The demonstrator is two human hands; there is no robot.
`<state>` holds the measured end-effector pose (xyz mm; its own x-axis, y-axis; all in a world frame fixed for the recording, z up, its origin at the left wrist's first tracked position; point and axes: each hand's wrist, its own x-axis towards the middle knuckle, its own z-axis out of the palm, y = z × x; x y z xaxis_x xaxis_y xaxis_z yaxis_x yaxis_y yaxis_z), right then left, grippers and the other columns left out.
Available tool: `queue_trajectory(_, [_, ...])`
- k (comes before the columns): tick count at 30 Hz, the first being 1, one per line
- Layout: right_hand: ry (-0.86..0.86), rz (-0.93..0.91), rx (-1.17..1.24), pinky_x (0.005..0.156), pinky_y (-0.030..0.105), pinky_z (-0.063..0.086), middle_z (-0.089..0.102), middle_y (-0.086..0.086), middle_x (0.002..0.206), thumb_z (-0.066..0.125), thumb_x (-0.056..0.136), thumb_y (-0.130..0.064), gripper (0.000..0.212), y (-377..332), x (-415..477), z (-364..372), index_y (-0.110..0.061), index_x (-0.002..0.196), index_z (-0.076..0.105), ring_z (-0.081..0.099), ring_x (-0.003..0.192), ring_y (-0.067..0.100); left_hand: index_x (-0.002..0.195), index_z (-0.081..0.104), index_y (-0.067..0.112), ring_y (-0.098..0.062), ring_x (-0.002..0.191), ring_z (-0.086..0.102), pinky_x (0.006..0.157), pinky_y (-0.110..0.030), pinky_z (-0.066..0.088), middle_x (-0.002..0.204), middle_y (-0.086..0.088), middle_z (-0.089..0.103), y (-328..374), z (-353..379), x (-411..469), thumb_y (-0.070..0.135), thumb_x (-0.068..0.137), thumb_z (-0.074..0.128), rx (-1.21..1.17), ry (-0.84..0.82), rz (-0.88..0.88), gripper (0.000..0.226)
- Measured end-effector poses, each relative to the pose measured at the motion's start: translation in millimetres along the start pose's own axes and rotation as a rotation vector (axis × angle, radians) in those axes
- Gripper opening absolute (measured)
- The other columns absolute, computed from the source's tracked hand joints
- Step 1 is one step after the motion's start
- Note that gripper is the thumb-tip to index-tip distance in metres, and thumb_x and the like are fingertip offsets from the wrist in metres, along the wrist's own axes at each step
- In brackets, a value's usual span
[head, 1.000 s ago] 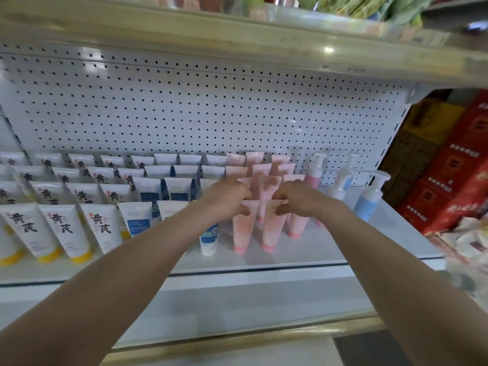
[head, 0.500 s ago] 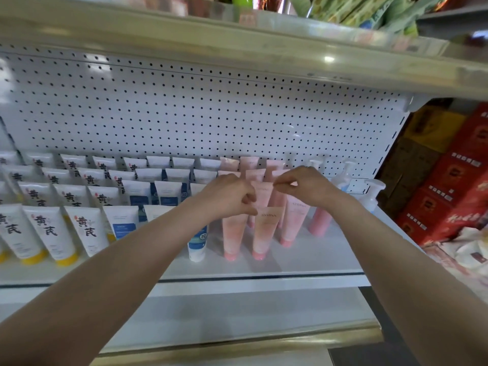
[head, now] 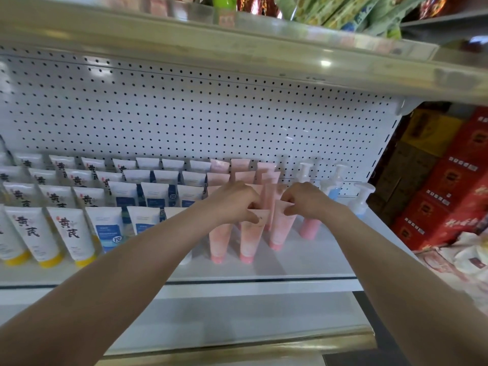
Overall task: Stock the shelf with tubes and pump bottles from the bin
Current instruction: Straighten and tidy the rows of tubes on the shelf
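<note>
Both hands have dropped slightly, from the second row to the front row of pink tubes (head: 220, 241) on the shelf (head: 317, 260). Left hand (head: 232, 204) grip: fingers curled, pinching the crimped top of the middle tube (head: 249, 239); right hand (head: 309, 202) grip: fingertips pinching the top of the end tube (head: 281, 228), just left of the pink pump bottle (head: 309, 229). Judged status: this row is placed and is being squared up.

White pegboard wall (head: 198, 114), with red cartons (head: 456, 186) stacked to its right.

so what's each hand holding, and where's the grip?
Top crimp on both: left hand pinches the middle front pink tube, right hand the right front pink tube.
</note>
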<state>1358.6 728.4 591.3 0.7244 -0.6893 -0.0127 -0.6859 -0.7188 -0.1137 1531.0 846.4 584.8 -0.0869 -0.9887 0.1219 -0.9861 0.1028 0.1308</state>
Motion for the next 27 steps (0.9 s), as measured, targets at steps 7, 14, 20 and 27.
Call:
queue_trajectory(7, [-0.031,-0.040,-0.027,0.056,0.022,0.030,0.040,-0.021,0.069,0.071,0.083,-0.015,0.024,1,-4,-1,-0.012,0.106,0.068,0.044,0.068,0.009,0.081,0.068,0.013,-0.021,0.074,0.059,0.062,-0.033,0.043,0.075,-0.005,0.065,3,4,1,0.036,0.080,0.069,0.003,-0.010,-0.015,0.023])
queue_trajectory(14, [-0.074,-0.039,-0.059,0.058,0.029,0.030,0.050,0.007,0.069,0.070,0.081,-0.015,0.012,2,-11,-2,-0.004,0.085,0.067,0.043,0.068,0.018,0.067,0.057,0.013,-0.020,0.065,0.054,0.062,-0.037,0.046,0.062,-0.002,0.054,4,11,6,0.037,0.078,0.068,0.003,-0.005,-0.030,0.029])
queue_trajectory(20, [-0.078,-0.044,-0.033,0.061,0.029,0.031,0.055,0.010,0.075,0.072,0.079,-0.016,0.016,5,-14,-4,-0.003,0.089,0.069,0.045,0.070,0.017,0.073,0.063,0.014,-0.019,0.067,0.058,0.063,-0.038,0.051,0.066,-0.001,0.059,4,12,11,0.038,0.077,0.068,-0.020,-0.018,-0.034,0.025])
queue_trajectory(27, [-0.122,-0.030,0.051,0.057,0.024,0.038,0.062,-0.004,0.077,0.076,0.078,-0.023,0.013,5,-20,-11,-0.020,0.090,0.074,0.055,0.073,0.015,0.081,0.068,0.020,-0.016,0.070,0.059,0.066,-0.039,0.052,0.071,0.003,0.063,4,14,19,0.037,0.076,0.066,-0.026,-0.029,-0.040,0.017])
